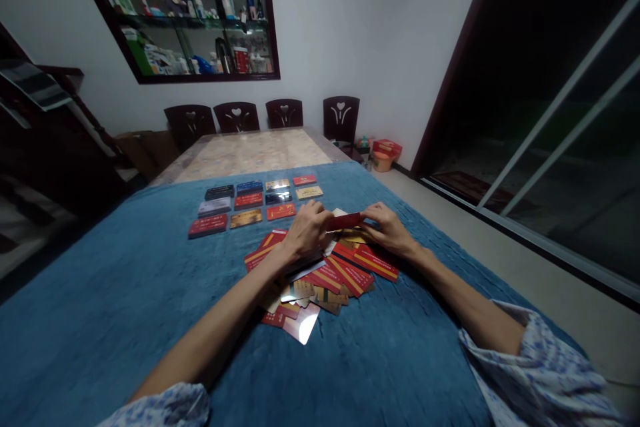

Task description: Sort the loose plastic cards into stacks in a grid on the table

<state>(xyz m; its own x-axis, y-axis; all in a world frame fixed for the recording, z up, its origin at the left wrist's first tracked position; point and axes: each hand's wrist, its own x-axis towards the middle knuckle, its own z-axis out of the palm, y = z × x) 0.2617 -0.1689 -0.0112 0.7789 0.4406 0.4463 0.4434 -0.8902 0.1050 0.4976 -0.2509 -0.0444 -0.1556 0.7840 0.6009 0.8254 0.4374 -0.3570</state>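
Note:
A red card is held up on edge between my two hands, above a loose heap of cards. My left hand is closed on its left end. At the other end, my right hand pinches the card between thumb and fingers. Under and in front of my hands lies the heap of red, gold and white cards, spread out and overlapping. Beyond my left hand stand several small stacks of cards in rows, among them a red stack, a gold stack and a dark stack.
A blue cloth covers the near part of the long table, whose marble top shows at the far end. Dark wooden chairs line the back. An orange bucket stands on the floor by the wall.

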